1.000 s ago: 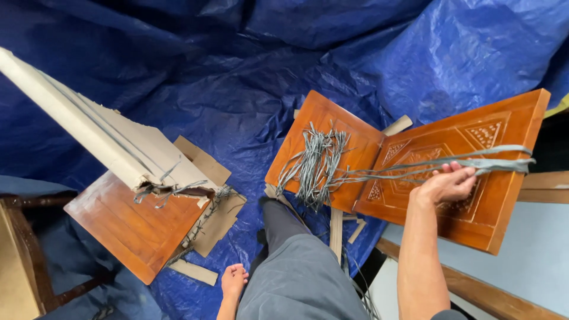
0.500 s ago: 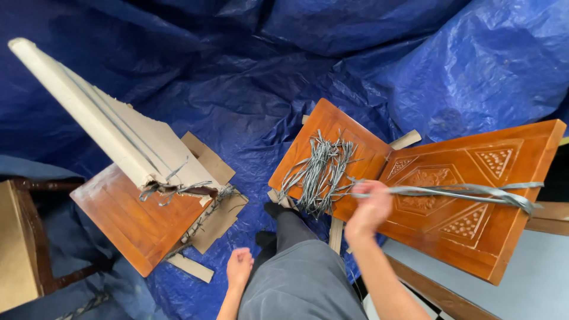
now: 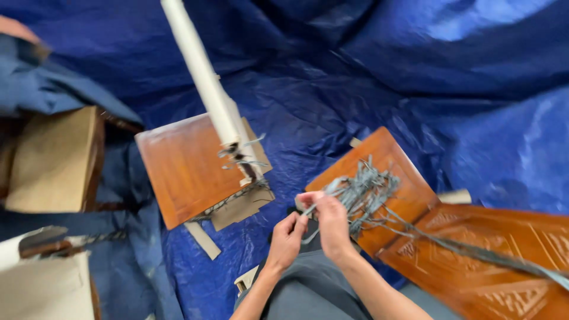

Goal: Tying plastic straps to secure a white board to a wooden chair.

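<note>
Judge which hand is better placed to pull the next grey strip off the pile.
Probably the right hand: it lies against the pile of grey strips on the wooden panel, its fingers already pinching one. The left hand sits nearer the body, holding only that strip's loose end.

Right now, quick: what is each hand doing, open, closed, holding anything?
Left hand: closed, pinching a grey strip.
Right hand: closed on the bundle of grey strips lying on the wooden panel.

A crumpled blue tarpaulin [image 3: 367, 77] covers the floor; polished brown wooden panels [image 3: 184, 166] lie on it, daylight glinting off its folds.
</note>
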